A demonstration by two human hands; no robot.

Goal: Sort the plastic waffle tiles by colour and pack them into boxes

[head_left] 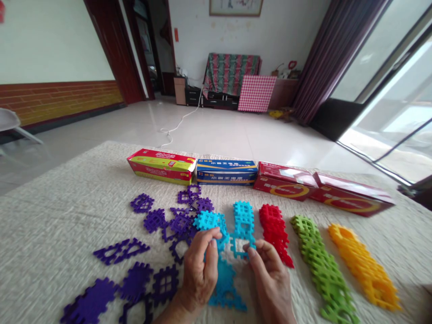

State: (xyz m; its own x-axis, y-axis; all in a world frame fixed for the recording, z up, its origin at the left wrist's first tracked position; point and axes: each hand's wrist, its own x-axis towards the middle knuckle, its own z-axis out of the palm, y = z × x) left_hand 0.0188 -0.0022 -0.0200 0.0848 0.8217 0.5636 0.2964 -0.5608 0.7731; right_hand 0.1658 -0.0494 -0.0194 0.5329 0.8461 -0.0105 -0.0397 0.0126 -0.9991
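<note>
Head view: the near right corner of a light-blue, notched plastic square frame (233, 246) is pinched between the thumb and forefinger of the right hand (272, 281), with the frame lying left of these fingertips. The fingers of the left hand (201, 270) are curled narrowly above flat light-blue notched plastic pieces (224, 274); whether anything is gripped there cannot be told. Dark-purple notched plastic pieces (155, 220) are spread farther left.
</note>
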